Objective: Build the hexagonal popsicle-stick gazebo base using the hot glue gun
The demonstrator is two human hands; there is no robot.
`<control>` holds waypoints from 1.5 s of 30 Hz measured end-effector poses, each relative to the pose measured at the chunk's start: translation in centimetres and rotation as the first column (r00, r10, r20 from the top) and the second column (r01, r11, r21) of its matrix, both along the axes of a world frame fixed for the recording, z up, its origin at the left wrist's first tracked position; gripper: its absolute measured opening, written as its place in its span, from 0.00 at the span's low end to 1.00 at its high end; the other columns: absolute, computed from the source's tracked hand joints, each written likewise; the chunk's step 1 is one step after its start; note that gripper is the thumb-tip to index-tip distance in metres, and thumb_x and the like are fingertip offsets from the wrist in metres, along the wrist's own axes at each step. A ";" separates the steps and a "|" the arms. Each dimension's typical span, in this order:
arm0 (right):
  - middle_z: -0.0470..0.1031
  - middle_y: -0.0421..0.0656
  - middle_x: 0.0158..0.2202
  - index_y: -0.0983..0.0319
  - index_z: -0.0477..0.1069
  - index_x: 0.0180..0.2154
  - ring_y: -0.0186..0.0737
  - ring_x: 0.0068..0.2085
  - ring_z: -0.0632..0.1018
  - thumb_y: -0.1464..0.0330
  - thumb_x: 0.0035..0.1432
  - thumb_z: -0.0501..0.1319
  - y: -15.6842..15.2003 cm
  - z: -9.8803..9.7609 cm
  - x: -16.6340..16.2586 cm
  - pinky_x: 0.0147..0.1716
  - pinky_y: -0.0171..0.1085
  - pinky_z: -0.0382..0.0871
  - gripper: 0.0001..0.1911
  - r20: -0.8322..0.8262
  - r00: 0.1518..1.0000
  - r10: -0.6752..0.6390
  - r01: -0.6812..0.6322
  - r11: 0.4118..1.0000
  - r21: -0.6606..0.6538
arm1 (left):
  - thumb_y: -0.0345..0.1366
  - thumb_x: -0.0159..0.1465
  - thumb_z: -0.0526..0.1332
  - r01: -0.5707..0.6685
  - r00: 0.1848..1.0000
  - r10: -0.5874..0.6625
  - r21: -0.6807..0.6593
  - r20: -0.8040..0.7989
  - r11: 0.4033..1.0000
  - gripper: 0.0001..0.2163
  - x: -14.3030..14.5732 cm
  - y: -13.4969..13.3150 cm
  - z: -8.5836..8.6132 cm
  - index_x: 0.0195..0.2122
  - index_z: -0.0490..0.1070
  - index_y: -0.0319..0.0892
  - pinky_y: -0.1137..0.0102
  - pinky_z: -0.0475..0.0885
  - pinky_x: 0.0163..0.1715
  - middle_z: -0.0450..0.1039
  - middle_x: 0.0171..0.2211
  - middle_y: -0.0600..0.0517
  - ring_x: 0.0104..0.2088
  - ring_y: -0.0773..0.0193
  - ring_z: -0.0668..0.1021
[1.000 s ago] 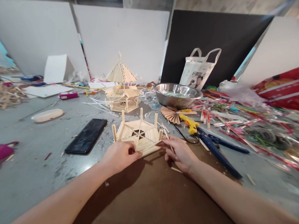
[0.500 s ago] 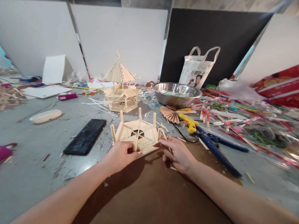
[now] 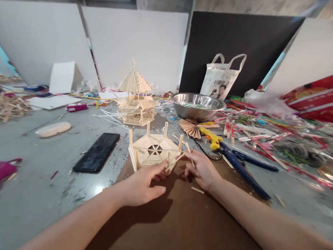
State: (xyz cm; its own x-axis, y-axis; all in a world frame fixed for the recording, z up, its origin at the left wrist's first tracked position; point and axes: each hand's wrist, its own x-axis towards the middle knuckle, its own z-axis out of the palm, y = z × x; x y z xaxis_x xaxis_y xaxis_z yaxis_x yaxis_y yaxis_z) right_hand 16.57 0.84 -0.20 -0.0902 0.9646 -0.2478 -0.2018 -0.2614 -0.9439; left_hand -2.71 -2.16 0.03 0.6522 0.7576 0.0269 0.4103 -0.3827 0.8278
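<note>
A hexagonal roof frame of thin wooden sticks (image 3: pixel 153 151) with several short upright posts is tipped up toward me above a brown board (image 3: pixel 172 216). My left hand (image 3: pixel 142 186) reaches under its near edge, fingers curled around the lower rim. My right hand (image 3: pixel 202 169) pinches the frame's right corner and also keeps a loose stick between its fingers. A finished stick pagoda (image 3: pixel 137 98) stands behind the frame.
A black phone (image 3: pixel 96 152) lies to the left. A steel bowl (image 3: pixel 197 105), a paper fan (image 3: pixel 191 127), a yellow glue gun (image 3: pixel 212 138) and blue-handled cutters (image 3: pixel 240 166) sit to the right, beside a heap of coloured wrappers (image 3: pixel 278 135). White and black boards (image 3: pixel 234 46) lean behind.
The stick frame has been tilted up and turned, its top now facing me. My left hand slid from the frame's front edge to underneath it; my right hand stayed at the right corner.
</note>
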 end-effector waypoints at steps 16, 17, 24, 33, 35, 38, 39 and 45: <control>0.70 0.34 0.24 0.61 0.62 0.25 0.20 0.09 0.51 0.69 0.49 0.55 0.4 -0.5 0.1 0.13 0.32 0.64 0.04 -0.024 0.999 -0.028 0.030 0.997 0.064 | 0.34 0.57 0.52 0.076 0.980 -0.008 0.333 -0.201 0.940 0.16 -0.1 -0.3 1.0 0.47 0.65 0.41 0.69 0.64 0.42 0.70 0.42 0.47 0.42 0.63 0.72; 0.69 0.34 0.23 0.61 0.62 0.25 0.20 0.09 0.51 0.68 0.49 0.55 0.4 -0.5 0.1 0.13 0.32 0.64 0.04 -0.022 0.999 -0.023 0.025 0.997 0.068 | 0.35 0.58 0.51 0.074 0.977 0.000 0.342 -0.214 0.937 0.15 -0.1 -0.3 1.1 0.45 0.67 0.41 0.70 0.66 0.38 0.72 0.39 0.48 0.37 0.64 0.73; 0.70 0.34 0.23 0.62 0.61 0.25 0.19 0.08 0.51 0.68 0.49 0.54 0.4 -0.4 0.2 0.12 0.30 0.62 0.05 -0.007 1.000 0.013 -0.013 0.998 0.057 | 0.35 0.59 0.49 0.092 0.971 0.015 0.432 -0.239 0.897 0.12 -0.5 -0.7 1.5 0.32 0.71 0.42 0.75 0.62 0.25 0.72 0.25 0.52 0.24 0.70 0.70; 0.72 0.36 0.22 0.63 0.61 0.26 0.19 0.08 0.50 0.70 0.50 0.53 0.4 -0.3 0.2 0.12 0.30 0.62 0.03 -0.013 0.999 0.035 -0.034 0.999 0.038 | 0.33 0.56 0.51 -0.473 0.874 0.408 0.656 0.264 0.589 0.11 -2.9 -1.0 3.0 0.17 0.60 0.41 0.73 0.58 0.19 0.57 0.15 0.55 0.18 0.71 0.60; 0.72 0.36 0.22 0.63 0.60 0.26 0.19 0.08 0.50 0.70 0.50 0.53 0.4 -0.3 0.2 0.12 0.30 0.63 0.03 -0.009 0.999 0.034 -0.033 0.999 0.041 | 0.34 0.56 0.52 -0.561 0.820 0.467 0.630 0.332 0.537 0.07 -3.2 -0.5 2.9 0.22 0.63 0.41 0.73 0.62 0.23 0.62 0.19 0.55 0.21 0.70 0.64; 0.73 0.37 0.23 0.63 0.60 0.25 0.19 0.08 0.51 0.69 0.50 0.54 0.4 -0.3 0.2 0.13 0.30 0.63 0.04 -0.005 1.000 0.030 -0.030 0.998 0.051 | 0.35 0.56 0.52 -0.587 0.794 0.518 0.622 0.318 0.518 0.06 -3.5 0.4 2.6 0.29 0.66 0.41 0.71 0.65 0.31 0.67 0.26 0.52 0.29 0.66 0.69; 0.73 0.37 0.24 0.63 0.60 0.25 0.19 0.08 0.51 0.69 0.50 0.54 0.3 -0.3 0.2 0.13 0.30 0.63 0.04 -0.005 1.000 0.031 -0.030 0.998 0.053 | 0.35 0.56 0.52 -0.586 0.793 0.528 0.619 0.305 0.524 0.07 -3.6 0.6 2.4 0.31 0.67 0.40 0.70 0.65 0.33 0.68 0.28 0.51 0.32 0.65 0.69; 0.72 0.36 0.24 0.62 0.60 0.24 0.19 0.09 0.51 0.68 0.50 0.54 0.1 -0.2 0.1 0.13 0.30 0.63 0.05 0.001 1.000 0.026 -0.026 0.998 0.055 | 0.38 0.57 0.52 -0.521 0.843 0.497 0.548 0.207 0.655 0.11 -3.8 1.5 1.9 0.38 0.67 0.40 0.69 0.67 0.34 0.70 0.33 0.49 0.39 0.61 0.68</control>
